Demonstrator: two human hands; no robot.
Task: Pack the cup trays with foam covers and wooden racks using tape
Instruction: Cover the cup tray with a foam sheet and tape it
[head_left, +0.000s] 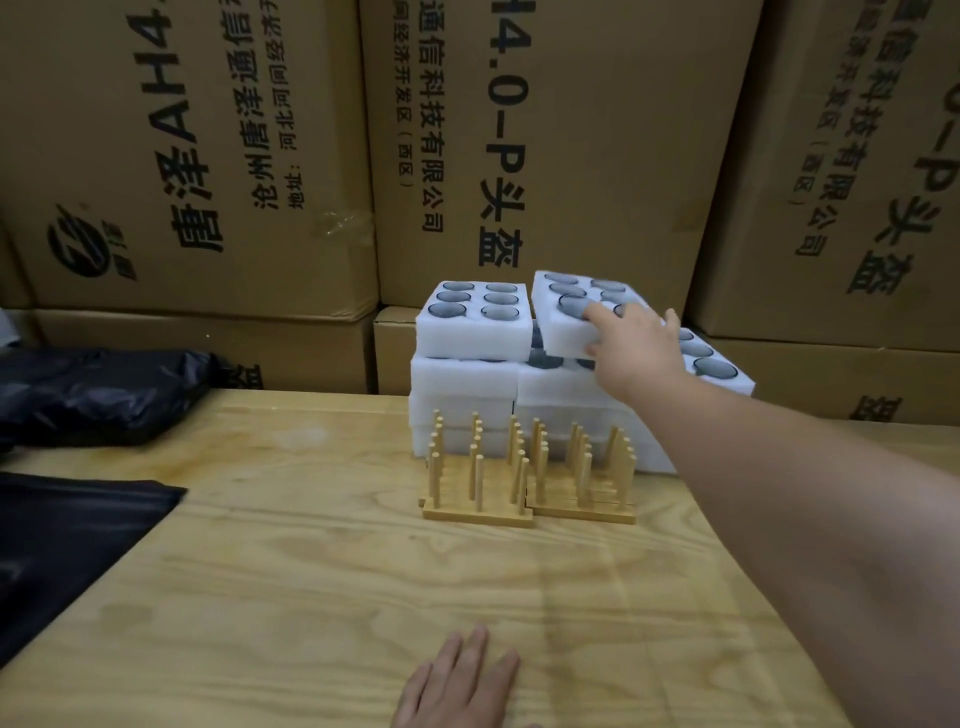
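Observation:
Several white foam cup trays with dark cups in round holes are stacked at the far side of the wooden table (311, 571). My right hand (636, 348) reaches over the stack and grips the tilted top right cup tray (563, 327), lifted at its front edge. A second top cup tray (475, 325) lies flat to its left. Two wooden racks with upright pegs, the left rack (478, 488) and the right rack (582, 478), stand on the table just before the stack. My left hand (457, 686) rests flat on the table near its front edge, fingers straight.
Large printed cardboard boxes (571, 145) form a wall behind the table. A black plastic bag (98, 395) lies at the back left, and black sheeting (62, 545) covers the table's left edge.

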